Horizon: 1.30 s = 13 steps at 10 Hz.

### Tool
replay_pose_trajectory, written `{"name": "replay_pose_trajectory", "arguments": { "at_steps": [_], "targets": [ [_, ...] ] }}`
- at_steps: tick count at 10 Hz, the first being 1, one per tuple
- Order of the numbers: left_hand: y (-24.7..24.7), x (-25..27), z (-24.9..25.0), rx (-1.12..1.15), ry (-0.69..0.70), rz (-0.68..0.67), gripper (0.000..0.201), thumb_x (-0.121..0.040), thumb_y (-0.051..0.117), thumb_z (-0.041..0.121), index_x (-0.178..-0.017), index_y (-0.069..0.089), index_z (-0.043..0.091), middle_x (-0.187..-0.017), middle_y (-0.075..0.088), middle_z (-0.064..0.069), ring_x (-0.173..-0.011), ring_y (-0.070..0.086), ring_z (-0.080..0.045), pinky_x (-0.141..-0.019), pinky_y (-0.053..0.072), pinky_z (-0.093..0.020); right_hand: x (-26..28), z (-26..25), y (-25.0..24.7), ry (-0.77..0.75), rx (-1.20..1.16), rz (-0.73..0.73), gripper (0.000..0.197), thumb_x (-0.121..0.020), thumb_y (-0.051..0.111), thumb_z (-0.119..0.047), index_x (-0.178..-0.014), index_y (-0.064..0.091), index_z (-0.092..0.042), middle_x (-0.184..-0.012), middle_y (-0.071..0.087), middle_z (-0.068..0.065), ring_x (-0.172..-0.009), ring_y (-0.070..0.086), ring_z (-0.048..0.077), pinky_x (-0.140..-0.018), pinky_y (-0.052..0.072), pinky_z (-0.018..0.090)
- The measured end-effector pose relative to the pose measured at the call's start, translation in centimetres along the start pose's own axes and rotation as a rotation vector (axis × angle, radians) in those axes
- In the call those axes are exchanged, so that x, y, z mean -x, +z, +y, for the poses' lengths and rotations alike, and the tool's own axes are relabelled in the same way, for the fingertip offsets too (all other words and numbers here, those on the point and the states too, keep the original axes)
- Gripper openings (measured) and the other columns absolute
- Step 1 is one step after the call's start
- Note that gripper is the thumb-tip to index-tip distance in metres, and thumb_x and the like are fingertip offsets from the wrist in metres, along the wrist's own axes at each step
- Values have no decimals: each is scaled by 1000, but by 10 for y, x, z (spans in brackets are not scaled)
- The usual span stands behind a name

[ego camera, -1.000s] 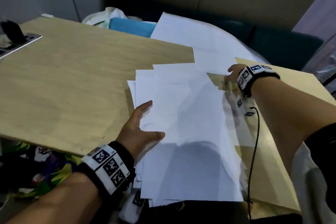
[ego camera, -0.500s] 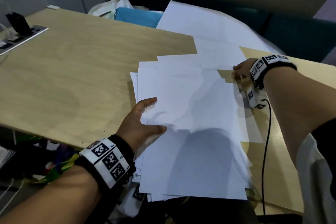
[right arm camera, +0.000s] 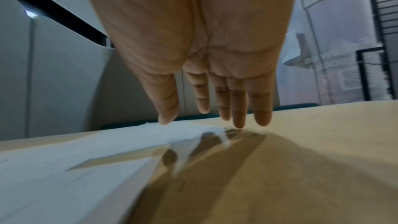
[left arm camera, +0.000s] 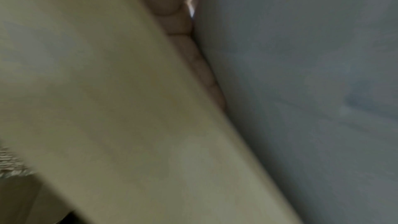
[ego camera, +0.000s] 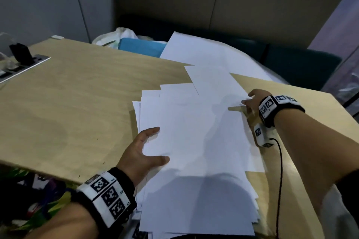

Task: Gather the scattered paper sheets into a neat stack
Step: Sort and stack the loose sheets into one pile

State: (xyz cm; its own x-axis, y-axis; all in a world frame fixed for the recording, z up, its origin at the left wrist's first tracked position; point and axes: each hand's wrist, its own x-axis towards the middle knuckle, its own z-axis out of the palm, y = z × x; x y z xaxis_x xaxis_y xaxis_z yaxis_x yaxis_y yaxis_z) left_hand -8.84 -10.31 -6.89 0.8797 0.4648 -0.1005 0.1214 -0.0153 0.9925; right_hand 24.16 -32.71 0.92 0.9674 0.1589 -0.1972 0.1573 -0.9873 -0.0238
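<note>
A loose pile of white paper sheets [ego camera: 194,141] lies fanned on the wooden table [ego camera: 77,103] and overhangs its near edge. My left hand [ego camera: 139,151] lies against the pile's left edge, fingers straight and thumb resting on top. In the left wrist view its fingers [left arm camera: 183,23] sit between the table [left arm camera: 107,108] and the paper [left arm camera: 301,91]. My right hand [ego camera: 250,103] is at the pile's far right corner. Its straight fingertips [right arm camera: 239,123] touch the table [right arm camera: 301,159] at the edge of the sheets [right arm camera: 64,185]. One more sheet [ego camera: 213,83] and a large sheet [ego camera: 204,54] lie farther back.
Behind the table's far edge are a blue folder [ego camera: 139,46] and a plastic bag [ego camera: 120,35]. A socket panel with a black plug [ego camera: 19,54] sits at the far left. Dark teal seats [ego camera: 301,64] stand at the back right. A black cable [ego camera: 279,161] hangs from my right wrist.
The strip of bare table between the sheets near my right hand has narrowed to a sliver. My left hand stays on the pile's left edge.
</note>
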Motion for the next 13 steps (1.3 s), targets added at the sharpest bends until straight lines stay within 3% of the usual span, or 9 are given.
{"name": "replay_pose_trajectory", "arguments": {
  "at_steps": [2, 3, 4, 6, 8, 9, 10, 12, 13],
  "targets": [
    [1, -1, 0, 29, -49, 4, 75, -62, 85, 1, -120, 59, 40, -129, 54, 23, -128, 43, 2, -101, 38, -20, 12, -17, -8, 60, 153, -67, 74, -70, 53, -75, -123, 58, -24, -128, 58, 13, -103, 60, 34, -92, 50, 46],
    [3, 0, 5, 22, -56, -1, 74, -66, 82, -4, -124, 57, 34, -132, 53, 16, -124, 45, 0, -75, 41, 2, 19, -28, -13, 32, 211, -69, 53, -90, 54, -44, -141, 39, -39, -148, 38, 8, -124, 49, 32, -92, 46, 38],
    [5, 2, 10, 77, -63, -10, 73, -69, 77, -11, -128, 56, 25, -132, 51, 9, -108, 47, 11, -60, 43, 1, 18, -34, -16, 38, 123, -146, 48, -94, 55, -30, -139, 46, -16, -146, 41, 11, -128, 44, 32, -95, 41, 34],
    [5, 3, 10, 111, -47, -20, 71, -69, 77, -11, -127, 56, 24, -131, 52, 9, -114, 47, 5, -60, 42, 4, 11, -28, -19, 36, 34, -177, 53, -87, 62, -46, -124, 58, -7, -116, 61, 12, -101, 58, 26, -89, 46, 33],
    [6, 0, 4, 121, -37, -4, 70, -67, 79, -8, -124, 57, 27, -131, 55, 10, -124, 46, -1, -68, 38, 7, 24, -28, -19, 54, 54, -200, 51, -90, 63, -22, -131, 49, 6, -143, 42, 22, -132, 38, 38, -107, 30, 46],
    [6, 2, 5, 175, -46, -4, 68, -69, 77, -10, -123, 58, 27, -128, 54, 15, -107, 50, 18, -81, 49, -9, 26, -22, -10, 93, 79, -152, 46, -93, 58, -24, -134, 49, -5, -141, 47, 13, -131, 43, 31, -104, 36, 41],
    [5, 1, 3, 81, -40, 4, 69, -67, 82, -2, -122, 58, 33, -129, 55, 18, -112, 40, 21, -103, 37, -24, 45, -19, -13, 92, 161, 43, 22, -95, 48, -32, -111, 54, -18, -111, 51, 2, -116, 54, 24, -83, 44, 31],
    [7, 4, 6, 105, -49, 12, 63, -72, 76, -8, -123, 59, 23, -129, 54, 10, -101, 50, 16, -67, 48, -6, 72, -49, -55, -202, -393, 631, 20, -88, 46, -7, -105, 52, 1, -103, 59, 27, -93, 56, 42, -70, 40, 37],
    [6, 6, 10, 92, -70, 9, 55, -72, 75, -8, -119, 61, 19, -126, 55, 7, -87, 57, 18, -68, 49, -9, 122, -65, -69, -492, -201, 798, 16, -87, 49, -12, -99, 52, -2, -92, 61, 22, -85, 56, 40, -66, 35, 35]
  ]
}}
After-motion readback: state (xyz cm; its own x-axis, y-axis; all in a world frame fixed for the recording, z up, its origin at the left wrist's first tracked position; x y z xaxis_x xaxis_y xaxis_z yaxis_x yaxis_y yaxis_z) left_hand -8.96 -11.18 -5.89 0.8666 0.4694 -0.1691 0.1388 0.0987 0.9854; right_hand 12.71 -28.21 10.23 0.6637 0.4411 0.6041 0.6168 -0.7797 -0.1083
